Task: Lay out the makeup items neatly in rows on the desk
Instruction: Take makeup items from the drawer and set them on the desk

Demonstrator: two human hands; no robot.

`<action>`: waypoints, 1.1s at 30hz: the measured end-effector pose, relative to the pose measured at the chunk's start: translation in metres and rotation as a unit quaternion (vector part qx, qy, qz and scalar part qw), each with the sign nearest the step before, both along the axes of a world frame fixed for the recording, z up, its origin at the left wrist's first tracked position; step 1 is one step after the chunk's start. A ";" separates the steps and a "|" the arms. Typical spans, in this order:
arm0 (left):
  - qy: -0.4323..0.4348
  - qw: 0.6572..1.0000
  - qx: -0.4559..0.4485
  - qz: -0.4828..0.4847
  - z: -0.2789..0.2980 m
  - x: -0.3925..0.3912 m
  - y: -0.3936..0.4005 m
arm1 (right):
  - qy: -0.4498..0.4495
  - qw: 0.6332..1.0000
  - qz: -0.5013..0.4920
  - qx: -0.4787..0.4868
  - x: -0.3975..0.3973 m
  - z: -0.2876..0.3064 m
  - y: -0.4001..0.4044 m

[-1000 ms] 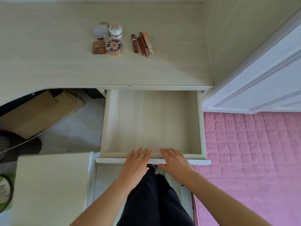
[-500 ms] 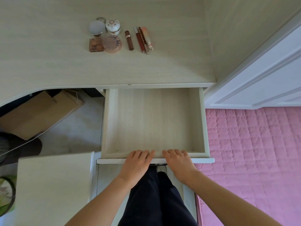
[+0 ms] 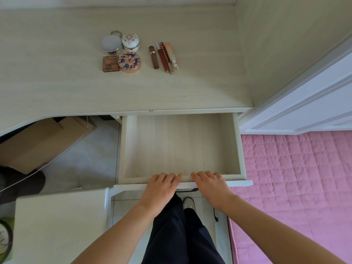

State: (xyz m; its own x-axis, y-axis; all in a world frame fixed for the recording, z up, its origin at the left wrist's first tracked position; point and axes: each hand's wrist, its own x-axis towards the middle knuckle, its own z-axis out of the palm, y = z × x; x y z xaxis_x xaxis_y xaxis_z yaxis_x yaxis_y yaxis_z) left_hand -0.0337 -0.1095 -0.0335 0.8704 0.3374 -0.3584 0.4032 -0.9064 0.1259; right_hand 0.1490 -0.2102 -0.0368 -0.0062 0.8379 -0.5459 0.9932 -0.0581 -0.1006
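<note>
My desk (image 3: pixel 57 82) and its open drawer (image 3: pixel 179 145) are pale, cream wood grain. On it I see a plain white round compact (image 3: pixel 111 43), a white jar (image 3: pixel 130 42) with a pink floral lid, a brown eyeshadow palette (image 3: pixel 111 63), a peach compact (image 3: pixel 129 62) patterned in blue and gold, and brown, red and peach tubes (image 3: pixel 164 57). My trousers (image 3: pixel 181 235) are black; the quilted bedcover (image 3: pixel 297 178) is pink.
</note>
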 end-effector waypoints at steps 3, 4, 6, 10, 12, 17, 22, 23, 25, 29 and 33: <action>-0.003 1.000 0.002 0.001 0.000 0.011 0.009 | -0.003 1.000 0.000 0.006 0.013 0.001 0.011; -0.002 1.000 0.003 0.000 0.000 0.014 0.013 | -0.005 1.000 0.001 0.006 0.016 0.002 0.015; 0.004 1.000 0.004 -0.001 0.000 0.019 0.022 | -0.005 1.000 0.003 0.005 0.020 0.001 0.023; 0.013 1.000 0.010 0.002 -0.002 0.027 0.040 | -0.007 1.000 -0.003 0.016 0.029 -0.001 0.040; 0.016 1.000 0.015 0.002 -0.002 0.033 0.048 | -0.010 1.000 -0.007 0.018 0.035 -0.002 0.047; -0.001 1.000 0.026 0.000 -0.004 0.045 0.068 | -0.017 1.000 -0.006 0.025 0.046 -0.005 0.067; 0.015 1.000 0.002 0.021 -0.008 0.057 0.085 | -0.019 0.999 -0.012 0.041 0.057 -0.007 0.085; 0.015 1.000 -0.004 0.027 -0.010 0.059 0.088 | -0.019 0.999 -0.013 0.042 0.059 -0.007 0.089; 0.016 0.999 -0.005 0.035 -0.014 0.064 0.094 | -0.015 0.999 -0.017 0.046 0.063 -0.007 0.096; -0.005 0.998 -0.011 0.061 -0.017 0.070 0.103 | -0.010 0.998 -0.027 0.049 0.068 -0.007 0.106; -0.037 0.996 -0.013 0.084 -0.020 0.076 0.107 | -0.017 0.997 -0.034 0.063 0.071 -0.007 0.113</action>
State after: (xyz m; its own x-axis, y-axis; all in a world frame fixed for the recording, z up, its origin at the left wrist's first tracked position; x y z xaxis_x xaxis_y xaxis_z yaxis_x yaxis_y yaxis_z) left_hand 0.0424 -0.0021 -0.0531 0.8269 0.4716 -0.3063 0.5373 -0.8234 0.1825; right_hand 0.2203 -0.0974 -0.0436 0.0694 0.8980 -0.4344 0.9904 -0.1143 -0.0781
